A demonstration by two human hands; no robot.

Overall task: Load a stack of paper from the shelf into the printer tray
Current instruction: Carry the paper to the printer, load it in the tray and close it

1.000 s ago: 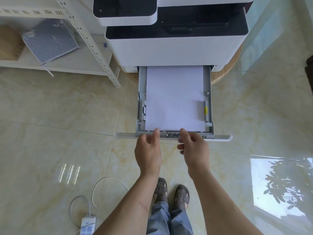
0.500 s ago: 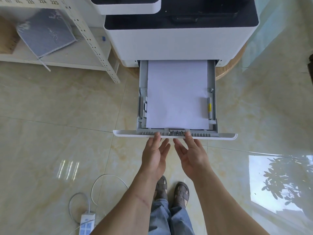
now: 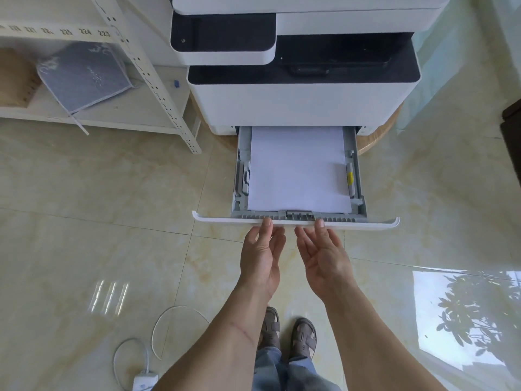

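The white stack of paper point(image 3: 298, 170) lies flat in the pulled-out grey plastic printer tray point(image 3: 296, 220), whose rear now sits deeper under the white printer body point(image 3: 304, 100) than half a second ago. The left hand point(image 3: 262, 258) and right hand point(image 3: 324, 258) remain spread, holding nothing, fingertips touching the tray's white front lip.

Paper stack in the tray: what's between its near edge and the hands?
In the head view, only the tray's grey end guide and white front panel separate the paper from the left hand and right hand, whose fingertips touch that panel.
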